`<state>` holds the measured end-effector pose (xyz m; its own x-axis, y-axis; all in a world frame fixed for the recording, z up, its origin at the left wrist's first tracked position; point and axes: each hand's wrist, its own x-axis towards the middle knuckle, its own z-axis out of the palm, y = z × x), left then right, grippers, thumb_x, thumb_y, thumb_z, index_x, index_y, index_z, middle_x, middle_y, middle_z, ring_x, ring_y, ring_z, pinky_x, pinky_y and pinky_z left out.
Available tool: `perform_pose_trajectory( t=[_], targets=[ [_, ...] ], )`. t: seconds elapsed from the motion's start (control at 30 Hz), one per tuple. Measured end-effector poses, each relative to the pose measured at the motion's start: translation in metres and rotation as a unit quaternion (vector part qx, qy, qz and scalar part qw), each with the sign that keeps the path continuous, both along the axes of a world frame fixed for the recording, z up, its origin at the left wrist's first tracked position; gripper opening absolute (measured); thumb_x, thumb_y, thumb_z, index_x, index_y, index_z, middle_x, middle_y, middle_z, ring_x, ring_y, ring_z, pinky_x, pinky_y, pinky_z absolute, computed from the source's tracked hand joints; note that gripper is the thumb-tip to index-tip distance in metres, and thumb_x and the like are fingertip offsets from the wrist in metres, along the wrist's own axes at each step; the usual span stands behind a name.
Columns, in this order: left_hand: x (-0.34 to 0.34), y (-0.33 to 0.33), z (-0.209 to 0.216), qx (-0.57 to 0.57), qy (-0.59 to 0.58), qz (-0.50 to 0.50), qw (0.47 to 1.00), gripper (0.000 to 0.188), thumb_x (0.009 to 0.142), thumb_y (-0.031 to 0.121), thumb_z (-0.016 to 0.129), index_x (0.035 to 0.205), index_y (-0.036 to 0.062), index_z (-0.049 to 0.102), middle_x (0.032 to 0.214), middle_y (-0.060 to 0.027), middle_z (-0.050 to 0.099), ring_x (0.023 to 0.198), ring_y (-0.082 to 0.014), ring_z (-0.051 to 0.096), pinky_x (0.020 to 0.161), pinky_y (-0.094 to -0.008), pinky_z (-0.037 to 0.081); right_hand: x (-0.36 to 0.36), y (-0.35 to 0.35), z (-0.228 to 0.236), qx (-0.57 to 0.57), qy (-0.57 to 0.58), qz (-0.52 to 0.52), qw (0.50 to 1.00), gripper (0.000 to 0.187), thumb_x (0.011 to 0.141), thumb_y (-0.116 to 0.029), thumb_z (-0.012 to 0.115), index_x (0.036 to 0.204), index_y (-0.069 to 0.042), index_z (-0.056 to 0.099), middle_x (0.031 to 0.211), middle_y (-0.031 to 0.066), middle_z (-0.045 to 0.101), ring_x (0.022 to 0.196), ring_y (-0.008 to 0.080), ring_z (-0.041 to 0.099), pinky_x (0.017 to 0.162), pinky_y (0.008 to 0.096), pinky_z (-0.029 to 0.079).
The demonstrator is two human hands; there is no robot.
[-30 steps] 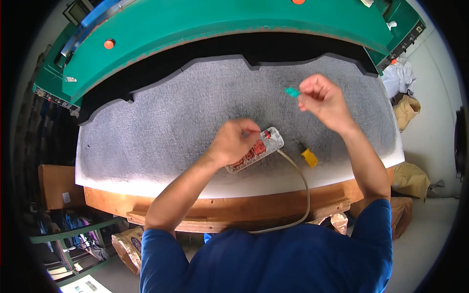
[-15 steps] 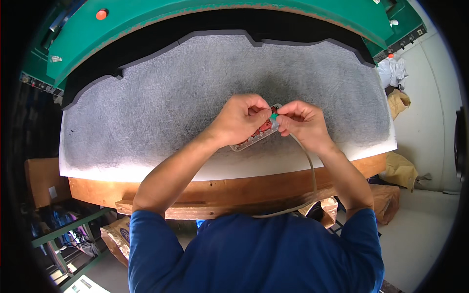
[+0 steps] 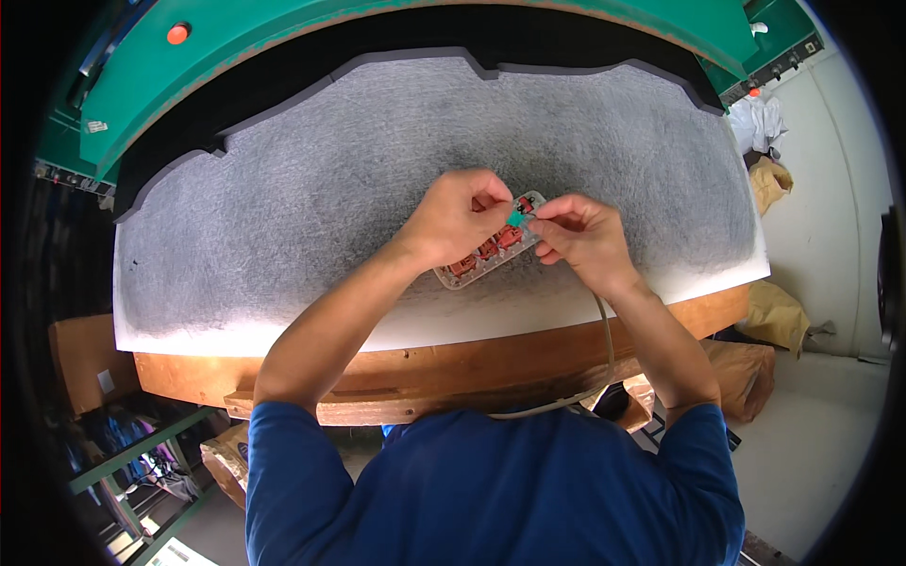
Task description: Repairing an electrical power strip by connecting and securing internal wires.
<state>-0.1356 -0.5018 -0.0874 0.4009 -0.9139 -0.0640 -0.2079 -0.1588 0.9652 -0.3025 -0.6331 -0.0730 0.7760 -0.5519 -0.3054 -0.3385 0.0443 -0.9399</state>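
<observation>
A long pale power strip (image 3: pixel 483 257) with orange-red sockets lies tilted on the grey felt sheet (image 3: pixel 311 189). My left hand (image 3: pixel 456 218) is closed over its upper side and holds it. My right hand (image 3: pixel 582 237) pinches a small teal piece (image 3: pixel 515 218) right at the strip's far end, touching it. A grey cord (image 3: pixel 607 330) runs from under my right wrist down over the wooden table edge toward my body.
The felt sheet covers a wooden workbench (image 3: pixel 415 363). A green machine housing (image 3: pixel 311 38) with an orange button (image 3: pixel 177 33) arcs behind it. Brown bags (image 3: pixel 772 179) and white cloth (image 3: pixel 760 118) lie on the floor at right; a green rack (image 3: pixel 132 462) stands lower left.
My right hand came down from the upper right with the teal piece and met the power strip. The left hand kept its hold and tipped the strip up.
</observation>
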Motion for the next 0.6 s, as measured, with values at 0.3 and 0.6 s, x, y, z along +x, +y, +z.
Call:
perform_pose_trajectory(
  t=[0.3,0.6],
  targets=[
    [-0.002,-0.003,0.003,-0.023,0.069,-0.027,0.997,0.011,0.09,0.008,0.071,0.099,0.0004,0.069,0.084,-0.0035,0.069,0.074,-0.008,0.062,0.067,-0.0235,0.052,0.0,-0.009,-0.017,-0.229,-0.045,0.041,0.972,0.022,0.085,-0.002,0.07,0.106,-0.001,0.065,0.089,0.004,0.068,0.076,0.0097,0.063,0.064,0.0255,0.049],
    [0.0,-0.008,0.0,0.014,0.047,-0.022,0.999,0.014,0.084,0.003,0.074,0.096,0.0005,0.066,0.083,-0.0014,0.066,0.075,-0.0075,0.06,0.068,-0.0243,0.051,0.005,-0.011,-0.019,-0.274,-0.025,0.038,0.961,0.03,0.083,-0.004,0.07,0.112,-0.002,0.063,0.093,0.0098,0.069,0.089,0.0205,0.065,0.079,0.0334,0.05]
  ],
)
